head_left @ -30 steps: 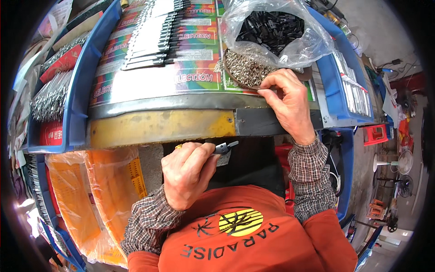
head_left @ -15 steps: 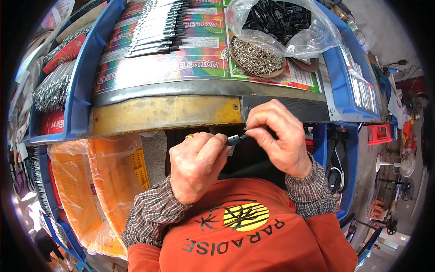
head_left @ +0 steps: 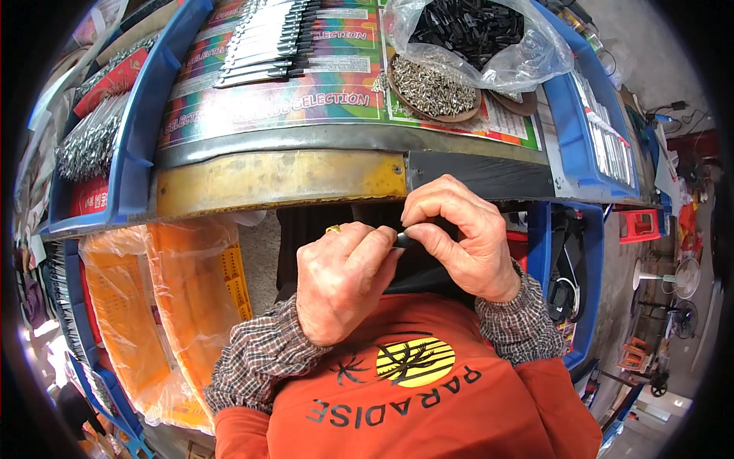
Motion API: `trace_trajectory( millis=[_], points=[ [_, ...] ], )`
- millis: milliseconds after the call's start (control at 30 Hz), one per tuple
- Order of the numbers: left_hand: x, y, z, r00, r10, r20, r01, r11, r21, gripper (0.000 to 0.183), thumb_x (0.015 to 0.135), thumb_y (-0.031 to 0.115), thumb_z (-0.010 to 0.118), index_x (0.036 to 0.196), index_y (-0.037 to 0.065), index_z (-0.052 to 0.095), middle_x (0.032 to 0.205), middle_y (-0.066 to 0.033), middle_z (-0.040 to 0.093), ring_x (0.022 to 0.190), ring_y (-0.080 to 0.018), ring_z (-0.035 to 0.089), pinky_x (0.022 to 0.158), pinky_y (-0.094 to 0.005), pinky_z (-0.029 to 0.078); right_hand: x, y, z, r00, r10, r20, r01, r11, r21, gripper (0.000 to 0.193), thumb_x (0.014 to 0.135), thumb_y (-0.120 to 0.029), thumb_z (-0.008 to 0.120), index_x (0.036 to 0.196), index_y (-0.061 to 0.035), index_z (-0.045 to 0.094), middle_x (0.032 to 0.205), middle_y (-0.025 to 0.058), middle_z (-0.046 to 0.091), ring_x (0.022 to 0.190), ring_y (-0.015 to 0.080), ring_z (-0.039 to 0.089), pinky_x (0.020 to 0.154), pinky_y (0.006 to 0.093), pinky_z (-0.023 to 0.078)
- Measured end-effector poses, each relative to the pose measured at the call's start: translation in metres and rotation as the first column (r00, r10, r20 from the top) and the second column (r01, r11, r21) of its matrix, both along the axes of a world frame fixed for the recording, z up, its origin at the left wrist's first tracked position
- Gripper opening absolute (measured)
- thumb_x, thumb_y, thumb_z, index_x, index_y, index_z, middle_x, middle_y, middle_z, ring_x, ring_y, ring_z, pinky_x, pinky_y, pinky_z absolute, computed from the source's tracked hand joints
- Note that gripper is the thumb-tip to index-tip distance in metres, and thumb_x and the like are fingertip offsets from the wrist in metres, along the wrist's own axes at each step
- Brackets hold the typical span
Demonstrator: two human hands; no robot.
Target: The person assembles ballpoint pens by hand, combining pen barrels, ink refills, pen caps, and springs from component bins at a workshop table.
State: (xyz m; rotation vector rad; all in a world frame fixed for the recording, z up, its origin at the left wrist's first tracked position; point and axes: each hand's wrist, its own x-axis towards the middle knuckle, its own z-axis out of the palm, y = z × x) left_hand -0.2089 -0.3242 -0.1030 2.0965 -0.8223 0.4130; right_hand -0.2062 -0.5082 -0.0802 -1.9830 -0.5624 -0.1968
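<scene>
My left hand [head_left: 342,279] is closed, its thumb and forefinger pinching a small dark grey part [head_left: 402,240], mostly hidden by the fingers. My right hand [head_left: 468,239] is closed too, with thumb and fingertips pressed on the other end of that part. The fingertips of both hands nearly meet, just in front of the bench edge. What kind of part it is cannot be made out. Ahead on the bench lies a row of flat silver strips with black ends [head_left: 269,42]. Small metal pins [head_left: 437,88] are heaped on a round brown dish, beside a clear bag [head_left: 539,57] of black pieces [head_left: 470,34].
Blue bins flank the bench: the left bin [head_left: 139,153] holds thin metal parts, the right bin [head_left: 572,126] silver strips. The bench front carries a yellowed strip [head_left: 283,183]. Below left is an orange crate [head_left: 164,314] lined with plastic; a blue tray [head_left: 541,237] is at lower right.
My right hand has moved left, closing the gap to my left hand. The grey part's holed end, visible before between the hands, is now mostly covered by fingers.
</scene>
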Motion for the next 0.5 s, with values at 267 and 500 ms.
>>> trace_trajectory(
  millis=[267, 500],
  points=[
    [-0.0024, 0.0029, 0.0004, 0.998, -0.008, -0.07, 0.009, 1.0, 0.008, 0.025, 0.068, -0.001, 0.073, 0.089, 0.004, 0.062, 0.073, -0.0084, 0.059, 0.063, -0.0256, 0.059, 0.056, -0.0344, 0.047, -0.0035, -0.0026, -0.0013, 0.999, -0.001, 0.046, 0.005, 0.996, -0.094, 0.016, 0.074, 0.003, 0.069, 0.085, -0.0013, 0.059, 0.083, 0.0094, 0.06, 0.078, 0.0272, 0.058, 0.071, 0.0364, 0.047],
    [-0.003, 0.0018, -0.0031, 0.999, 0.024, -0.031, -0.022, 0.996, 0.084, 0.026, 0.067, 0.0, 0.073, 0.09, 0.003, 0.062, 0.076, -0.0081, 0.061, 0.066, -0.0247, 0.061, 0.056, -0.0335, 0.048, -0.0039, -0.0009, -0.0034, 0.988, 0.005, 0.155, 0.027, 0.977, -0.209, 0.02, 0.071, 0.004, 0.069, 0.087, -0.0005, 0.058, 0.087, 0.0117, 0.058, 0.079, 0.0292, 0.057, 0.069, 0.038, 0.047]
  ],
)
